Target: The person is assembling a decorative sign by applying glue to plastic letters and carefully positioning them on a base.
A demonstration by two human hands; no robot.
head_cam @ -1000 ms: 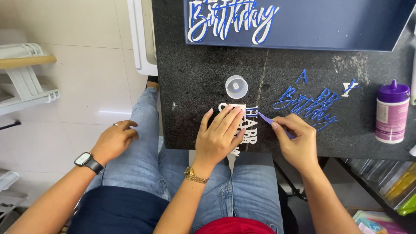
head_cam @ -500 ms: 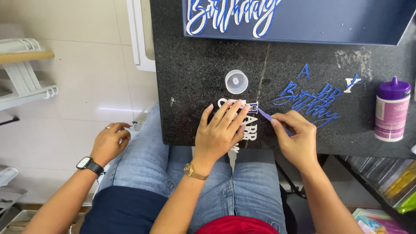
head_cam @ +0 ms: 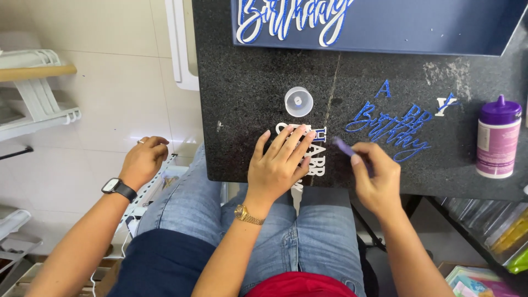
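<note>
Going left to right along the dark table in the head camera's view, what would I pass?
Clear round cap → left hand pressing on the white letters → right hand with a purple tool → blue script cutout → purple-capped bottle.

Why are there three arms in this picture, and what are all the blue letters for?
The camera sits on a person's head, looking down at their lap and a black table. Their left hand presses flat on white cut-out letters. Their right hand holds a thin purple tool. The third arm, with a black watch, belongs to someone beside them. Also on the table: blue cut-out letters, a small clear cup and a purple-capped bottle.
</note>
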